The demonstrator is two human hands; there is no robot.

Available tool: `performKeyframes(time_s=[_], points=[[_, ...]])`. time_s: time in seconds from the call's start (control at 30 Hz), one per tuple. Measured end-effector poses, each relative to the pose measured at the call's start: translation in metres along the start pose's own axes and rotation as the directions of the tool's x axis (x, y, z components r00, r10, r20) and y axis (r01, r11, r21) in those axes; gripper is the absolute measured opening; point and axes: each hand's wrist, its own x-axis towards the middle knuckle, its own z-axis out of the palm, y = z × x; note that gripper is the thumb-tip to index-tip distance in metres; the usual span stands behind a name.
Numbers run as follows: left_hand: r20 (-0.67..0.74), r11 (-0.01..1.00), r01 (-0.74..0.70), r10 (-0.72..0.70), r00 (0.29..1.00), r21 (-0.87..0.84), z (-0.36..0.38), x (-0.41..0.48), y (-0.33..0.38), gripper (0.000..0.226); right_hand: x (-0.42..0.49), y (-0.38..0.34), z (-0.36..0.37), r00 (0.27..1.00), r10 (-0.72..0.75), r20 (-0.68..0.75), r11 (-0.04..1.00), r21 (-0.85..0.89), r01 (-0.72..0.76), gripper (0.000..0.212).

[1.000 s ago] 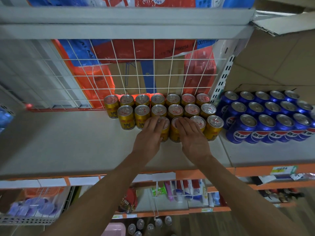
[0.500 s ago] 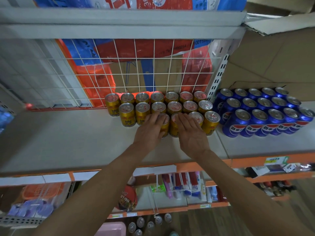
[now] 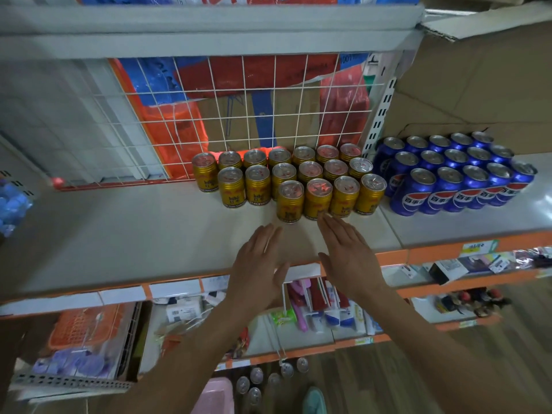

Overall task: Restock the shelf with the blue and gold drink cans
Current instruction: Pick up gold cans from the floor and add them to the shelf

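- The left hand (image 3: 257, 258) hovered flat over the front edge of the grey shelf (image 3: 134, 234), fingers straight and close together, holding nothing.
- The right hand (image 3: 348, 253) lay just at 3 o'clock of it, also flat with straight fingers and nothing in its grasp; a narrow gap separated the two hands.
- The right fingertips (image 3: 324, 221) reached the foot of a front-row gold can; whether they touched it could not be told.
- The gold cans (image 3: 298, 182) stood upright at 12 o'clock of the hands, packed in three rows: seven at the back against the wire grid (image 3: 239, 115), six in the middle, four in front.
- The front four sat toward the 3 o'clock end of the block, leaving bare shelf at 9 o'clock of them.
- The blue cans (image 3: 454, 177) stood upright in rows at 3 o'clock of the gold ones, just beside them, beneath a cardboard box (image 3: 484, 85).
- At 6 o'clock, below the shelf, more can tops (image 3: 270, 379) showed near the floor.
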Motion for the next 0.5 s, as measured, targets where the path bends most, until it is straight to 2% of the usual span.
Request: performKeyframes(time_s=[0.17, 0.27, 0.4, 0.5], points=[[-0.026, 0.997, 0.026, -0.028, 0.999, -0.078, 0.003, -0.040, 0.004, 0.066, -0.036, -0.022, 0.006, 1.000, 0.010, -0.014, 0.999, 0.045, -0.009, 0.071], [-0.034, 0.995, 0.049, -0.052, 0.998, -0.084, 0.006, -0.070, 0.005, 0.062, -0.058, -0.035, 0.016, 0.999, 0.047, -0.009, 0.994, 0.103, -0.046, 0.055], [0.027, 0.989, 0.135, -0.134, 0.991, -0.060, 0.019, -0.116, 0.005, 0.064, -0.091, -0.045, 0.037, 0.997, -0.011, 0.075, 0.987, 0.159, -0.002, 0.052], [0.115, 0.978, 0.206, -0.202, 0.973, -0.020, 0.041, -0.150, 0.006, 0.069, -0.118, -0.046, 0.055, 0.988, -0.045, 0.146, 0.983, 0.183, 0.018, 0.071]])
